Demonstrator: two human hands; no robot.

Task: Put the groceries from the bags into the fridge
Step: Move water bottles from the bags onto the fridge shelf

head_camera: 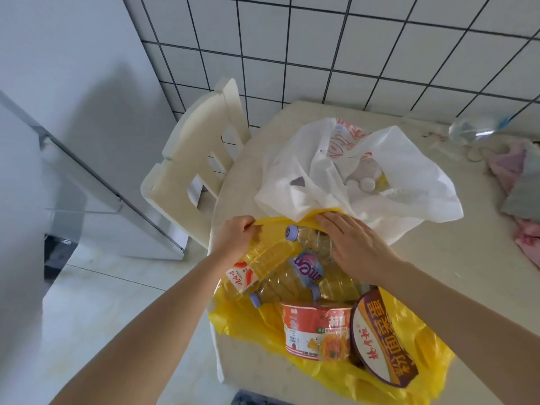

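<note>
At the far left stands the white fridge, its door shut, with a cream plastic chair between it and the table. The left hand curls its fingers round the rim of the yellow plastic bag, which lies open on the table's near edge. Inside the bag lie clear bottles of yellow drink: one with a red-and-white label just beside the left hand, another with a blue label beneath it. Nearer the camera sit a red instant-noodle bowl and, right of it, a tilted purple-lidded noodle bowl. The right hand lies flat, fingers straight, on the bag's far rim above the bottles. Behind is a white plastic bag, open, with white bottle caps showing inside. Crumpled cloth lies at the far right.
</note>
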